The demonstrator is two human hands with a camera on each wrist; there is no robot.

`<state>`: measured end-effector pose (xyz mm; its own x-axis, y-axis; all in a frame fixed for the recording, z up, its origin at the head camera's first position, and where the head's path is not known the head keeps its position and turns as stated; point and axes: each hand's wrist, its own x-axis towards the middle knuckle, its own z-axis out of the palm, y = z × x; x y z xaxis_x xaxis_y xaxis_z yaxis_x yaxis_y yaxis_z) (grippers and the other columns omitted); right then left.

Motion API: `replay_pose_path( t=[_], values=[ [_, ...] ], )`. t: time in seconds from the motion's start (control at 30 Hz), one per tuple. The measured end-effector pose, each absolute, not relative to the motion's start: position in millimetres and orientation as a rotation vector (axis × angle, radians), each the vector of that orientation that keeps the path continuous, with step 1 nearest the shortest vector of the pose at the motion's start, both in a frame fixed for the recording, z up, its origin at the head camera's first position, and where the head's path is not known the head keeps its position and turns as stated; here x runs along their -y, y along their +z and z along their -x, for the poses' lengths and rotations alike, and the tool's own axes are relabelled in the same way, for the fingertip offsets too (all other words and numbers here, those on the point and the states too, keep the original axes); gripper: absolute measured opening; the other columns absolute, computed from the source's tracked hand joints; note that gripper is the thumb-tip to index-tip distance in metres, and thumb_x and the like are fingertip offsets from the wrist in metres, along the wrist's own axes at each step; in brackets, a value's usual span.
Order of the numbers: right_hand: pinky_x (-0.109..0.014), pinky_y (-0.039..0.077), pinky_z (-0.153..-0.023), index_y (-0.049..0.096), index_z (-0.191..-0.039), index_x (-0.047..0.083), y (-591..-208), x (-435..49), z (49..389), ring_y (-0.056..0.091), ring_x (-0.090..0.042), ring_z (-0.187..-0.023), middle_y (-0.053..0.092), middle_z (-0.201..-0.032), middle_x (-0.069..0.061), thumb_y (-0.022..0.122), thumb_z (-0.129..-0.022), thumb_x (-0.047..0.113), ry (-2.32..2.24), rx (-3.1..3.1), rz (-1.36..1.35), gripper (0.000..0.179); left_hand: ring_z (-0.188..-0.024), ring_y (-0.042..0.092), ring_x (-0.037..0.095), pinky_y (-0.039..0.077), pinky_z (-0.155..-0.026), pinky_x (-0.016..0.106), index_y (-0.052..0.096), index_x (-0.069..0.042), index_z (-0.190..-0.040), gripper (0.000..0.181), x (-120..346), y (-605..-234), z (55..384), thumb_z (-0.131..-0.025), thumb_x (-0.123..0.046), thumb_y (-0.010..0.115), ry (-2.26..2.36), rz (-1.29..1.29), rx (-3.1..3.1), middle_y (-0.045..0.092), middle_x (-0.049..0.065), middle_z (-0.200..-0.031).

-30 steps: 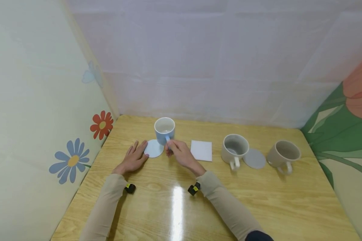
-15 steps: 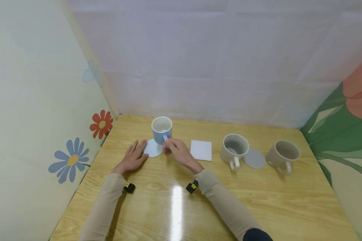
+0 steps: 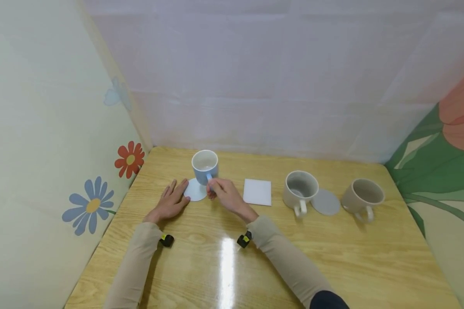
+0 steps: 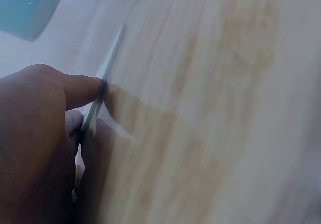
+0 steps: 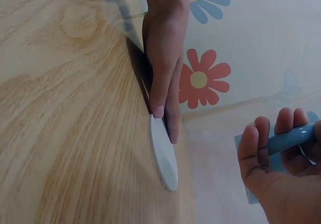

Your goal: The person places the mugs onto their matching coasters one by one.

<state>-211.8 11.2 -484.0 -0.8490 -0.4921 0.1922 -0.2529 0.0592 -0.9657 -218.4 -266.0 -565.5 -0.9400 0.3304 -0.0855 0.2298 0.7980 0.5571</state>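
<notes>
My right hand [image 3: 226, 195] grips the handle of a light blue mug [image 3: 206, 168] with a white inside. The mug hangs above the table, apart from the round pale coaster [image 3: 195, 190] and partly over its far edge in the head view. In the right wrist view, curled fingers [image 5: 291, 143] wrap the handle. My left hand [image 3: 171, 201] lies flat on the table with its fingers spread. Its thumb and index finger touch the coaster's left edge, and in the left wrist view the thumb [image 4: 83, 91] meets the coaster rim [image 4: 103, 78].
A white square coaster [image 3: 257, 192] lies right of my right hand. Farther right stand a white mug [image 3: 294, 199], a round grey coaster [image 3: 326, 202] and a beige mug [image 3: 353, 204]. Walls with printed flowers [image 3: 129, 159] border the wooden table [image 3: 193, 266].
My right hand has carried the blue mug a little to the left, farther over the round coaster. The left hand has stayed in place at the coaster's edge.
</notes>
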Motion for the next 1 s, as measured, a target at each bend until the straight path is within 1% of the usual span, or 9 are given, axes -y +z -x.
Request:
replay_pose_path(
  t=[0.27, 0.43, 0.5, 0.57, 0.7, 0.77, 0.83, 0.93, 1.0],
  values=[
    [-0.042, 0.064, -0.075, 0.064, -0.096, -0.011, -486, -3, 213, 0.062, -0.012, -0.077, 0.068, -0.089, -0.022, 0.042, -0.116, 0.013, -1.909, -2.168, 0.809, 0.039, -0.166, -0.005, 0.045, -0.005, -0.133, 0.064, 0.019, -0.007, -0.171, 0.07, 265, -559, 215, -0.114, -0.036, 0.046, 0.873, -0.419, -2.807, 0.015, 0.013, -0.18],
    [-0.027, 0.06, -0.072, 0.065, -0.094, -0.008, -489, -2, 213, 0.062, -0.011, -0.076, 0.068, -0.088, -0.021, 0.043, -0.115, 0.012, -1.917, -2.16, 0.785, 0.037, -0.166, -0.005, 0.045, -0.006, -0.133, 0.064, 0.018, -0.007, -0.171, 0.07, 263, -560, 215, -0.114, -0.038, 0.045, 0.867, -0.432, -2.806, 0.014, 0.013, -0.18],
    [-0.025, 0.059, -0.071, 0.065, -0.093, -0.008, -491, -1, 213, 0.062, -0.01, -0.076, 0.068, -0.088, -0.021, 0.043, -0.115, 0.011, -1.919, -2.152, 0.78, 0.036, -0.166, -0.005, 0.045, -0.006, -0.133, 0.063, 0.019, -0.008, -0.171, 0.07, 263, -561, 215, -0.114, -0.038, 0.045, 0.877, -0.439, -2.804, 0.014, 0.013, -0.18],
    [-0.027, 0.06, -0.071, 0.065, -0.094, -0.01, -493, -1, 213, 0.062, -0.009, -0.076, 0.068, -0.088, -0.022, 0.043, -0.115, 0.01, -1.917, -2.15, 0.785, 0.036, -0.166, -0.005, 0.045, -0.006, -0.133, 0.063, 0.02, -0.008, -0.171, 0.07, 262, -561, 215, -0.114, -0.038, 0.045, 0.898, -0.442, -2.8, 0.015, 0.013, -0.18],
    [-0.047, 0.064, -0.075, 0.064, -0.097, -0.014, -497, 2, 215, 0.061, -0.01, -0.075, 0.067, -0.088, -0.022, 0.043, -0.115, 0.011, -1.909, -2.126, 0.814, 0.038, -0.165, -0.004, 0.047, -0.006, -0.132, 0.065, 0.022, -0.007, -0.171, 0.07, 264, -559, 214, -0.113, -0.037, 0.049, 0.948, -0.441, -2.792, 0.016, 0.015, -0.179],
    [-0.053, 0.063, -0.076, 0.064, -0.097, -0.015, -499, 3, 216, 0.061, -0.01, -0.075, 0.067, -0.088, -0.022, 0.043, -0.115, 0.012, -1.909, -2.116, 0.816, 0.039, -0.165, -0.003, 0.047, -0.005, -0.132, 0.064, 0.022, -0.007, -0.171, 0.071, 264, -557, 213, -0.113, -0.037, 0.05, 0.957, -0.435, -2.787, 0.017, 0.015, -0.179],
    [-0.049, 0.064, -0.075, 0.064, -0.097, -0.015, -500, 4, 217, 0.061, -0.009, -0.074, 0.067, -0.088, -0.021, 0.043, -0.115, 0.012, -1.908, -2.115, 0.813, 0.039, -0.165, -0.003, 0.048, -0.005, -0.132, 0.065, 0.023, -0.007, -0.17, 0.071, 264, -556, 212, -0.112, -0.037, 0.05, 0.969, -0.446, -2.788, 0.017, 0.016, -0.179],
    [-0.035, 0.063, -0.073, 0.065, -0.096, -0.011, -502, 5, 217, 0.062, -0.009, -0.075, 0.068, -0.088, -0.021, 0.044, -0.115, 0.012, -1.905, -2.116, 0.795, 0.037, -0.165, -0.002, 0.049, -0.004, -0.132, 0.066, 0.025, -0.008, -0.17, 0.071, 264, -559, 211, -0.112, -0.041, 0.05, 0.987, -0.473, -2.802, 0.019, 0.016, -0.179],
    [-0.032, 0.062, -0.073, 0.065, -0.096, -0.011, -502, 5, 217, 0.062, -0.01, -0.076, 0.068, -0.089, -0.02, 0.044, -0.115, 0.013, -1.906, -2.109, 0.784, 0.037, -0.164, -0.001, 0.05, -0.004, -0.131, 0.067, 0.025, -0.01, -0.17, 0.072, 264, -561, 212, -0.112, -0.045, 0.049, 0.997, -0.489, -2.809, 0.019, 0.015, -0.179]
  ],
)
